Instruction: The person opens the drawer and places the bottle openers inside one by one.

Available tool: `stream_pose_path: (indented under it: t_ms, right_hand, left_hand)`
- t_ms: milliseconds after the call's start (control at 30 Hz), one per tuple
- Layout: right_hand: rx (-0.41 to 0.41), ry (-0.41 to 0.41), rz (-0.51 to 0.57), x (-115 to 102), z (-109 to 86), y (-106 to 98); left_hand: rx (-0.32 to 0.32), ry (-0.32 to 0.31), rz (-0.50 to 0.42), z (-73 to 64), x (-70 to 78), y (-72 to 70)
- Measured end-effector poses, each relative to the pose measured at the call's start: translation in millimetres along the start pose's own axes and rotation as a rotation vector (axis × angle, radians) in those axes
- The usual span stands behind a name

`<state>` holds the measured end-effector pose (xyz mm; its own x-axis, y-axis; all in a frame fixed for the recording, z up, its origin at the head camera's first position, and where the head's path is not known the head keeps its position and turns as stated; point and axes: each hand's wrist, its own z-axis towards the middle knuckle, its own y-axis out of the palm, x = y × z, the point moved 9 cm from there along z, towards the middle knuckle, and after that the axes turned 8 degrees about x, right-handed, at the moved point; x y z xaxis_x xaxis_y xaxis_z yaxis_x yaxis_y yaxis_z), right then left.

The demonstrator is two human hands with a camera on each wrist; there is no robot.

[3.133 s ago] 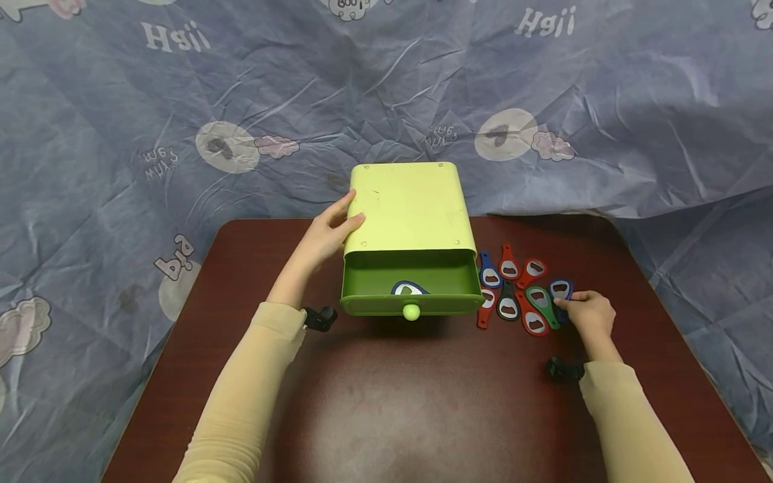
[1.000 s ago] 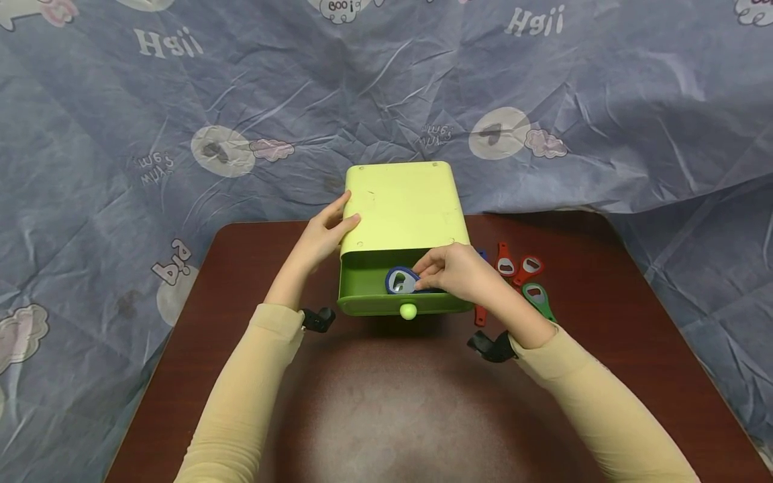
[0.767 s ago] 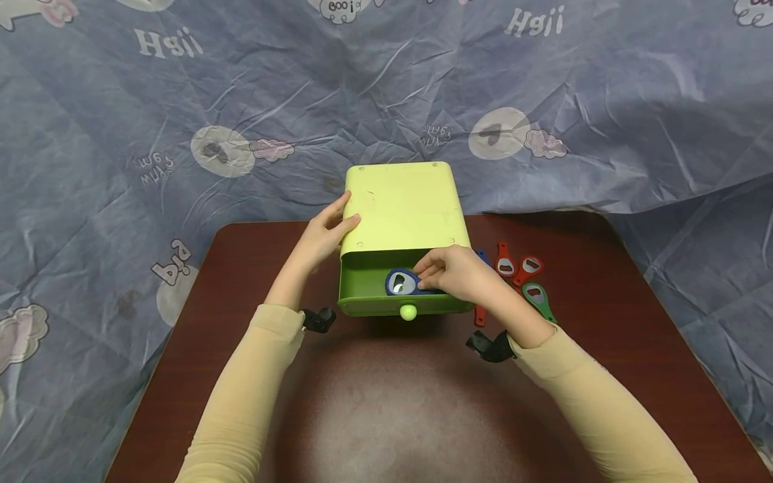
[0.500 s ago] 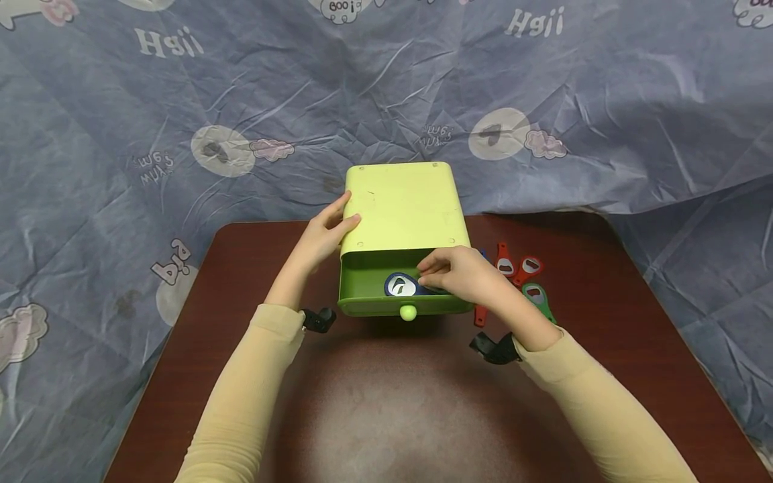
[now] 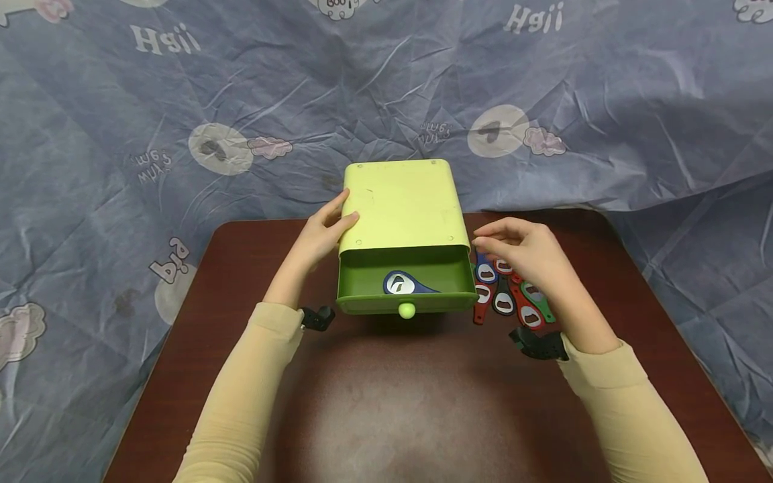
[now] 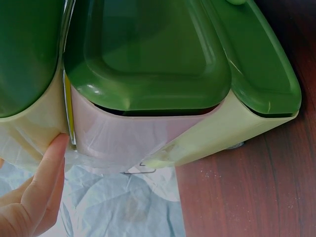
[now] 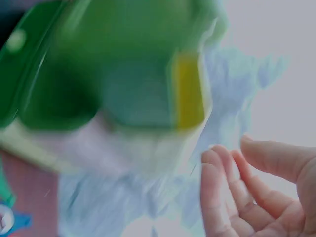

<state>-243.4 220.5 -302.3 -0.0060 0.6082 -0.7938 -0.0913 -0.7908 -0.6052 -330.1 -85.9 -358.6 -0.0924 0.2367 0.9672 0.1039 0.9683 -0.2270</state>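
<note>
A pale yellow cabinet [image 5: 401,204] stands at the back of the table, its top green drawer [image 5: 374,306] pulled out. Inside the drawer lies a blue bottle opener [image 5: 415,285]. My left hand [image 5: 319,231] rests against the cabinet's left side, thumb on the top edge; in the left wrist view a fingertip [image 6: 57,148] touches the side wall. My right hand [image 5: 531,255] hovers right of the cabinet, holding nothing, fingers loosely bent, over several bottle openers: a black opener [image 5: 504,285], a green opener [image 5: 546,310], a blue opener [image 5: 482,258] and red openers [image 5: 480,315].
A brown wooden table [image 5: 392,402] carries everything, and a wrinkled blue printed cloth [image 5: 302,100] hangs behind it. More green drawer fronts [image 6: 158,44] show in the left wrist view. The right wrist view is blurred. A round knob [image 5: 407,310] sticks out from the drawer.
My right hand first picked up a blue bottle opener from the table, laid it in the drawer and let go. It has since moved back right over the openers. My left hand stays put.
</note>
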Motion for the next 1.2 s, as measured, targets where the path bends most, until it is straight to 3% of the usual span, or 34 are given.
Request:
stream_pose_path:
  t_ms: [133,333,600,800,1033,1200]
  right_hand:
    - [0.065,0.059,0.029,49,11.5,-20]
    - [0.034,0.190,0.002,127,17.1,-21]
    - [0.103,0.257,-0.095,198,17.4,-22]
    - [0.148,0.282,-0.150,229,13.2,-15]
    - [0.203,0.327,-0.216,250,6.6,-8]
    - [0.232,0.351,-0.270,260,5.1,-7]
  left_hand:
    - [-0.002,-0.004,0.001,-0.3,0.3,-0.4]
    - [0.003,-0.012,0.000,-0.2,-1.0,-0.6]
    - [-0.006,-0.045,0.009,-15.0,14.5,-0.8]
    - [-0.008,-0.048,0.021,-20.0,20.7,-0.6]
    - [-0.001,-0.040,0.003,-2.4,1.1,-0.3]
    - [0.007,-0.025,0.011,0.9,-2.6,-1.3]
